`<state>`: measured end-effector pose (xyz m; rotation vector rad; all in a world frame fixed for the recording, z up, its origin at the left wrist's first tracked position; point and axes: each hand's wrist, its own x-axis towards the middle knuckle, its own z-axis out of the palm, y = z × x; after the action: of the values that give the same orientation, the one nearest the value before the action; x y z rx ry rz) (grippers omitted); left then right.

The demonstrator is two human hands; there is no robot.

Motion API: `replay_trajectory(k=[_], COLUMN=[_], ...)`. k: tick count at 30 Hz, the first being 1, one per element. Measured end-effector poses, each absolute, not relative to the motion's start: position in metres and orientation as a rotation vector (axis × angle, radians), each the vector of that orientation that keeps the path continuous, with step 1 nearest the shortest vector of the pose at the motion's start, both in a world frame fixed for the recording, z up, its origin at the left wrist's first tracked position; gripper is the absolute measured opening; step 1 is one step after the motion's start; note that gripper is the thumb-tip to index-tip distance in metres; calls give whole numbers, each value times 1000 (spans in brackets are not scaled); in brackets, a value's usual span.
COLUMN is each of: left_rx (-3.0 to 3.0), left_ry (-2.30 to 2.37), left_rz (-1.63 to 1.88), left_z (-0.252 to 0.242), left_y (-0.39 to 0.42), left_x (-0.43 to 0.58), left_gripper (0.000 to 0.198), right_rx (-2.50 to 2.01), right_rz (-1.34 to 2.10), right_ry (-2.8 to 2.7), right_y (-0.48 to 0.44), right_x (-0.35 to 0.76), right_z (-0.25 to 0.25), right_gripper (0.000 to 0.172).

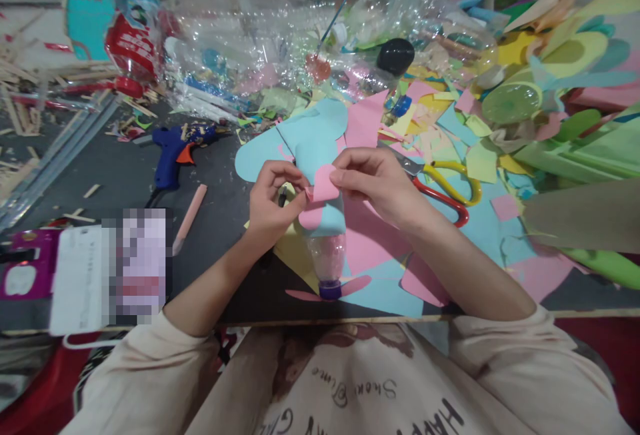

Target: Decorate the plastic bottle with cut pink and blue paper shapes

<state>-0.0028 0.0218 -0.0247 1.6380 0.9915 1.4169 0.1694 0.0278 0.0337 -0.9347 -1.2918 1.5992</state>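
A small pink paper piece [326,185] is pinched between my left hand [277,195] and my right hand [373,182]. Its left end looks folded at my left fingertips. Just beneath it lies a plastic bottle [327,255] wrapped in light blue paper, its purple cap [330,289] toward me. A rounded pink shape [313,216] sits on the blue wrap. Two pink paper strips [356,285] lie by the cap. Right of my right hand are scissors [445,188] with one yellow and one red handle loop.
A blue glue gun [170,155] and a pink marker-like stick [191,216] lie to the left, near wooden sticks [20,108]. Clear plastic bottles and wrap [225,28] fill the back. Coloured paper scraps [430,122] cover the right side. Cards [75,278] lie at the front left.
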Motion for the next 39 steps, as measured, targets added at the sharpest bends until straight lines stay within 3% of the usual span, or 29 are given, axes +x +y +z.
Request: replay_trajectory(k=[5, 12, 15, 19, 23, 34, 39], left_rx=[2038, 2196, 2134, 1974, 1742, 1768, 1935], left_ry=[910, 839, 906, 1029, 1192, 1182, 1105], left_rz=[1548, 1404, 1408, 1479, 1403, 1364, 1336], left_z=[-32, -25, -27, -31, -26, -24, -21], left_y=[22, 21, 20, 21, 21, 20, 20], left_x=[-4, -8, -7, -7, -8, -8, -8], left_gripper=[15, 11, 11, 5, 4, 5, 21], right_rx=[-955, -970, -1034, -1120, -1020, -963, -812], right_rz=[1925, 1972, 1737, 1018, 542, 596, 512], right_ry=[-1000, -879, -1072, -1528, -1970, -1855, -1899], right_y=[30, 35, 34, 28, 24, 22, 23], right_x=[172, 175, 175, 175, 177, 168, 170], right_z=[31, 25, 22, 19, 11, -3, -7], right_gripper=[24, 25, 17, 8, 15, 16, 15])
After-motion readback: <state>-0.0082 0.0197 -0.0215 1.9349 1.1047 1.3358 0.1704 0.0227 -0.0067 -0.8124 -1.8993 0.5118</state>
